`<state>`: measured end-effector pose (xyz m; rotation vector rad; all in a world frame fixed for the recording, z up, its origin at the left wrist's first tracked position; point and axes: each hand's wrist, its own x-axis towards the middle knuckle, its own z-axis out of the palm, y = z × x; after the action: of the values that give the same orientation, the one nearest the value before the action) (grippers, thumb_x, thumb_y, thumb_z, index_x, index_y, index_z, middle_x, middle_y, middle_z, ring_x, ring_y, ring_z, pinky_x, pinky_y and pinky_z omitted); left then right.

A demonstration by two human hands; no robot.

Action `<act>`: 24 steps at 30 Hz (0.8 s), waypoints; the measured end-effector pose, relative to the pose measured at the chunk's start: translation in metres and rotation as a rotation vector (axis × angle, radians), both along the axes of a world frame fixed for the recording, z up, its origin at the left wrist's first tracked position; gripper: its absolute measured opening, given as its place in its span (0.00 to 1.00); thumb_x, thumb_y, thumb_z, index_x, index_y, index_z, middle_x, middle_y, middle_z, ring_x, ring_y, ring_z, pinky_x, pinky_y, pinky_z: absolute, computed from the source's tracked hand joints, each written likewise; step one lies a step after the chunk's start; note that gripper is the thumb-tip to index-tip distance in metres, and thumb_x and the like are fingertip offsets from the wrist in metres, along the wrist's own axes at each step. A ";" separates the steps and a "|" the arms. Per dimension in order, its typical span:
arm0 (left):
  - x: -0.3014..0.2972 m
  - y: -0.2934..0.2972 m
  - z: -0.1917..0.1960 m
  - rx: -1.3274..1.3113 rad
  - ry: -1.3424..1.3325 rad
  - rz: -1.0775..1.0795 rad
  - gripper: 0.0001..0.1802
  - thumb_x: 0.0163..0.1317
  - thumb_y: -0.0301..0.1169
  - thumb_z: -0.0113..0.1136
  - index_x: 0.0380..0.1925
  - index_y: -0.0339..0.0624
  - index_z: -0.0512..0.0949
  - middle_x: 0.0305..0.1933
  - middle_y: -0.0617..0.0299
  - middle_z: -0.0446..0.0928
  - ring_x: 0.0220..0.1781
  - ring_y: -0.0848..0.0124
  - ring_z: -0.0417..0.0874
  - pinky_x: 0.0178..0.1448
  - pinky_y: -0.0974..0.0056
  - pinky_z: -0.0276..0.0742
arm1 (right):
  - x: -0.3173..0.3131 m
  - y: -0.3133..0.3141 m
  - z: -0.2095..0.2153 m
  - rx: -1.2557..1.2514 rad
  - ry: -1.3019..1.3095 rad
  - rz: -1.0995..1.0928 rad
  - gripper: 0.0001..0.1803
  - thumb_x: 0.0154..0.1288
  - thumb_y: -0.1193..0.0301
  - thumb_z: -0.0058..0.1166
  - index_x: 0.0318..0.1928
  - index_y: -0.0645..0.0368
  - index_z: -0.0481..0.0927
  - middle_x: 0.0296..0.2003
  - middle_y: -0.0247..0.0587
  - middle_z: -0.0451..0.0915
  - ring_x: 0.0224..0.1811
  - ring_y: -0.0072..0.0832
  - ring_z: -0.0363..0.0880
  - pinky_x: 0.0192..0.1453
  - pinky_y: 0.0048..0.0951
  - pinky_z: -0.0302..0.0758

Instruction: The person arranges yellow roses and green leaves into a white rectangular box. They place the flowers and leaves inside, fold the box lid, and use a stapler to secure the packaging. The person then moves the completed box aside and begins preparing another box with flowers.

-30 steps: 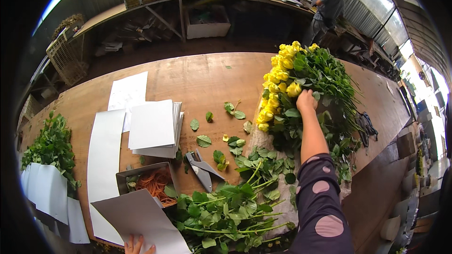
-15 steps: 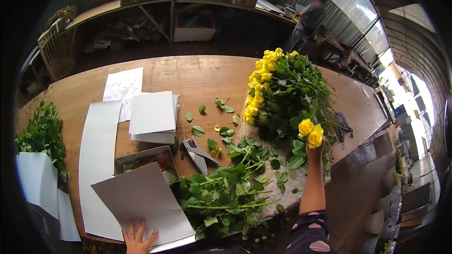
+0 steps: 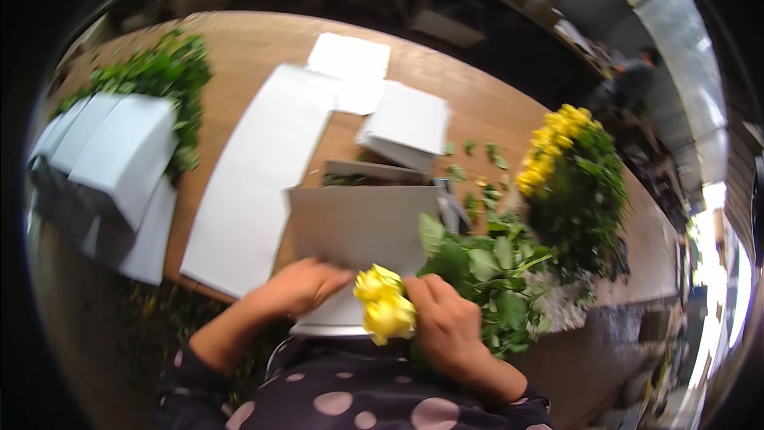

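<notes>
Two yellow roses are in my right hand, its fingers closed around them just below the blooms, close in front of my body. My left hand hovers to the left of the blooms, its fingers smeared by motion; whether they touch the petals I cannot tell. Behind both hands a grey-white card sheet stands tilted up at the table's near edge. Leafy rose stems lie to the right of it, by my right hand.
Past the card are an open box, a stapler and a stack of white cards. A long white sheet lies left. Wrapped greenery stands far left; a heap of yellow roses lies right. Someone is in the background.
My right hand has brought the two roses from the table's right side to in front of me. My left hand has left the card and come toward the blooms. The view has turned left.
</notes>
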<state>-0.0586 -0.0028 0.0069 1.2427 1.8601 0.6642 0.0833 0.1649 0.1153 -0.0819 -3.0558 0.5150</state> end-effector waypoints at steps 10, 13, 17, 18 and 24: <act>-0.006 -0.013 0.000 0.158 -0.237 0.141 0.20 0.62 0.43 0.42 0.40 0.37 0.73 0.45 0.50 0.71 0.50 0.56 0.70 0.54 0.61 0.65 | -0.019 -0.007 -0.088 -0.918 -0.696 0.196 0.32 0.54 0.67 0.53 0.56 0.69 0.58 0.46 0.50 0.62 0.41 0.33 0.66 0.45 0.27 0.66; -0.004 -0.012 -0.002 0.191 -0.200 0.128 0.18 0.61 0.42 0.45 0.39 0.38 0.74 0.47 0.50 0.70 0.51 0.56 0.69 0.54 0.60 0.65 | -0.017 -0.015 -0.092 -0.751 -0.538 0.105 0.26 0.51 0.68 0.57 0.50 0.64 0.67 0.40 0.44 0.67 0.32 0.28 0.67 0.37 0.25 0.67; 0.002 -0.017 -0.005 0.224 -0.012 0.094 0.20 0.52 0.44 0.55 0.37 0.41 0.74 0.50 0.50 0.67 0.51 0.53 0.67 0.54 0.58 0.64 | -0.013 -0.023 -0.098 -0.604 -0.411 0.071 0.24 0.48 0.69 0.60 0.47 0.62 0.70 0.39 0.44 0.70 0.31 0.33 0.72 0.35 0.28 0.71; 0.008 -0.018 -0.005 0.221 0.087 0.084 0.22 0.48 0.45 0.58 0.38 0.41 0.73 0.51 0.50 0.66 0.52 0.53 0.66 0.54 0.57 0.64 | -0.014 -0.022 -0.097 -0.594 -0.450 0.055 0.24 0.49 0.68 0.59 0.47 0.61 0.70 0.41 0.46 0.69 0.36 0.38 0.73 0.39 0.31 0.72; 0.029 -0.011 0.004 0.172 0.334 0.084 0.30 0.34 0.47 0.65 0.35 0.41 0.70 0.50 0.57 0.66 0.52 0.58 0.64 0.52 0.57 0.62 | -0.018 0.006 -0.090 -0.564 -0.389 0.182 0.21 0.50 0.69 0.56 0.46 0.59 0.71 0.47 0.48 0.67 0.42 0.42 0.73 0.44 0.34 0.73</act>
<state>-0.0298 -0.0140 0.0110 1.4649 2.1749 0.7077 0.0657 0.1709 0.0249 0.0918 -3.1765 1.5248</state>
